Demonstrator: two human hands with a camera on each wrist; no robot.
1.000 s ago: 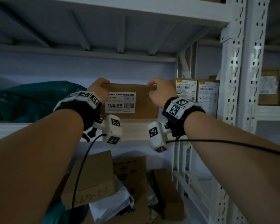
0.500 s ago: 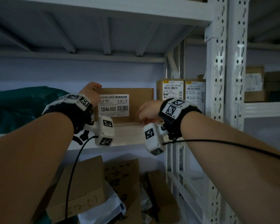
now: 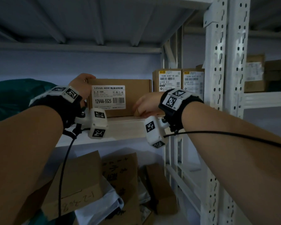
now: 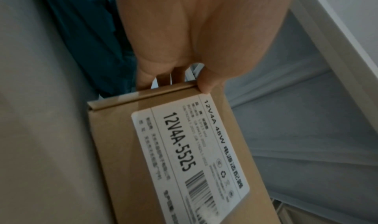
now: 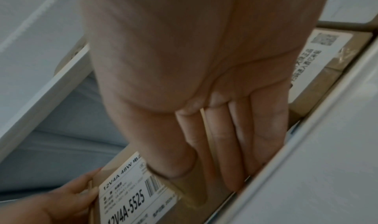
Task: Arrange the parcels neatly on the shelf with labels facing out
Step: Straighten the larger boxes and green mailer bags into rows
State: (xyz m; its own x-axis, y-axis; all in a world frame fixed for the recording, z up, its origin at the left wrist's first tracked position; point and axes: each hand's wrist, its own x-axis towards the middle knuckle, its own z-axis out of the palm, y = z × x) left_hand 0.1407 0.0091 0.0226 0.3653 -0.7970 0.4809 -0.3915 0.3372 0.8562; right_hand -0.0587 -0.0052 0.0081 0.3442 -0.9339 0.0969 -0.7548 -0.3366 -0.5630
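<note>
A brown cardboard parcel (image 3: 133,95) stands on the white shelf board (image 3: 125,127), its white label "12V4A-5525" (image 3: 109,98) facing out. My left hand (image 3: 81,83) grips the parcel's upper left corner. In the left wrist view the left hand's thumb (image 4: 208,78) lies on the front of the parcel (image 4: 114,138) and the fingers go behind it. My right hand (image 3: 144,106) is at the parcel's lower right corner. In the right wrist view its straight fingers (image 5: 235,146) lie along the parcel (image 5: 122,200) by the shelf floor.
Two upright labelled boxes (image 3: 167,80) (image 3: 193,80) stand just right of the parcel, against the perforated white upright (image 3: 216,78). A teal bag (image 3: 15,95) fills the shelf's left side. Below lie loose cardboard boxes (image 3: 81,181) and white mailers (image 3: 101,208). More boxes (image 3: 255,73) sit in the neighbouring bay.
My right hand has dropped from the parcel's top right corner to its lower right corner. The left hand keeps its hold on the top left corner.
</note>
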